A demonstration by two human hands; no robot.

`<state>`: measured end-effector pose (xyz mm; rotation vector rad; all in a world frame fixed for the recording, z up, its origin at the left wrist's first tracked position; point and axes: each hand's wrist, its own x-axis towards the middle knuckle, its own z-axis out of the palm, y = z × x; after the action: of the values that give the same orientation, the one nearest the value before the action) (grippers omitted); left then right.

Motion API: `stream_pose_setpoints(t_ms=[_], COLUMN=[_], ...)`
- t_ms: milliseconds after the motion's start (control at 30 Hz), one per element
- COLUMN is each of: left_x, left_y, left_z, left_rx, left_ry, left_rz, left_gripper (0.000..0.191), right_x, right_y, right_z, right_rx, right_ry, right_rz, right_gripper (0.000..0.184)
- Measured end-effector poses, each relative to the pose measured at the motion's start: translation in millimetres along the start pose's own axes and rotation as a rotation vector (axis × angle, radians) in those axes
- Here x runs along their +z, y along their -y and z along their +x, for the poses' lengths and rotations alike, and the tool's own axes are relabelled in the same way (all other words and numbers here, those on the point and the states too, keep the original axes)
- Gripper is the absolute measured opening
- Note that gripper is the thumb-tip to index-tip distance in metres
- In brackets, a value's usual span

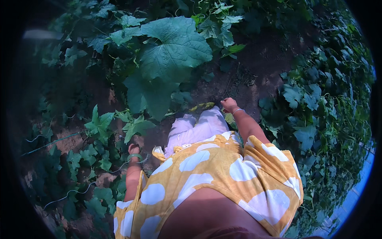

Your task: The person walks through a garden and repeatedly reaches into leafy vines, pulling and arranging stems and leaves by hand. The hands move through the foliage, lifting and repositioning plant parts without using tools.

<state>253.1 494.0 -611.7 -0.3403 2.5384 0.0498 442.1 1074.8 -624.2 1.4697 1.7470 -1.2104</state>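
Observation:
My right hand [229, 105] hangs over bare soil beside my right leg, fingers curled inward; a pale bracelet circles the wrist. Nothing shows in its grasp, though the palm is hidden. Low on the left, my left hand [134, 148] is partly in shadow near a green leafy shoot [138, 127], with a green bangle [135, 156] at the wrist. Its fingers are too small and dim to read. One broad lobed leaf [176, 49] spreads in front of me, above my pale trousers [203, 125].
Dense climbing vines [313, 104] line the right side. A green cord [50, 144] stretches through the plants at left, with a thin pale string [70, 192] below it. Dark soil [262, 59] runs between the rows. Yellowed leaves [206, 105] lie by my feet.

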Motion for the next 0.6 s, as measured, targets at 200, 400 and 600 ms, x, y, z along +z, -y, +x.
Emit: stream_pose_setpoints(t_ms=[200, 400, 600], left_x=[65.1, 113.0, 0.5], left_y=[-110.0, -394.9, -676.5], left_z=[-38.3, -84.7, -218.6], left_rx=[0.105, 0.652, 1.123], left_ry=[0.246, 0.243, 0.466], left_rz=[-0.007, 0.046, -0.818], left_gripper=[0.033, 0.034, 0.028], right_x=[-73.1, -167.7, -287.3], right_y=[-97.3, -175.5, -159.1], right_z=[27.2, 48.4, 65.7], right_rx=[-0.087, -0.22, -0.213], right_ry=[0.053, -0.141, -0.254], right_rz=[0.257, 0.17, 0.684], right_gripper=[0.022, 0.028, 0.03])
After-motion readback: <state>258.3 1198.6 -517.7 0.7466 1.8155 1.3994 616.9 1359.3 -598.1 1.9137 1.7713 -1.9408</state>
